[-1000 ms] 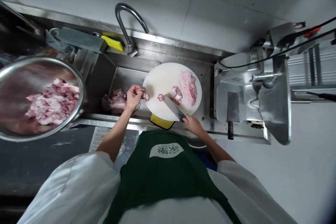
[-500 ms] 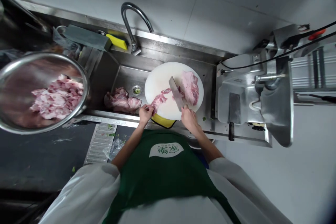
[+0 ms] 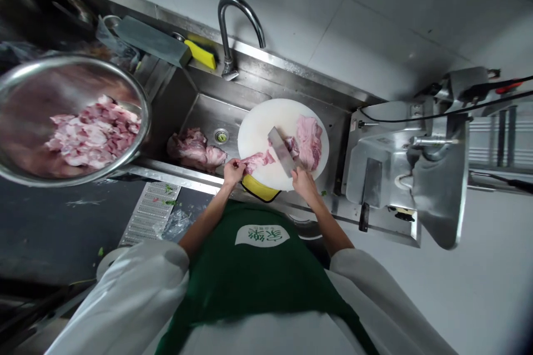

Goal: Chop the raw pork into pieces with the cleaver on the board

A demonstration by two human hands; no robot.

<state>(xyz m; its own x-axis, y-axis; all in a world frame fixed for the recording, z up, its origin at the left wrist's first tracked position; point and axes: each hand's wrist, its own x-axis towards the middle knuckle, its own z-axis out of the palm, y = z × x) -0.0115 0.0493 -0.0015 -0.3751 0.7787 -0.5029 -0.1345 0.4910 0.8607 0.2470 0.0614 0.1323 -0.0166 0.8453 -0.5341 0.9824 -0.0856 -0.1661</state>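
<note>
A round white cutting board [image 3: 266, 122] lies over the sink. My right hand [image 3: 305, 183] is closed round the handle of a cleaver [image 3: 281, 151], whose blade lies slanted over the board. At the board's left edge, my left hand [image 3: 234, 172] pinches the end of a strip of raw meat [image 3: 259, 162]. The strip stretches toward the blade, and the blade hides part of what lies beside it. Right of the cleaver, a larger piece of raw meat [image 3: 308, 141] rests on the board. More raw meat [image 3: 195, 150] lies in the sink, left of my left hand.
A big steel bowl [image 3: 144, 122] of cut meat stands at the left. Behind the sink [image 3: 210, 105] rises a curved faucet [image 3: 227, 39]. A steel slicing machine [image 3: 387, 161], with another cleaver [image 3: 372, 180] on it, stands right. Something yellow [image 3: 260, 188] sits under the board's front edge.
The head view has shifted and turned slightly. The cleaver lies nearer the left end of the meat strip, and my left hand still pinches that strip.
</note>
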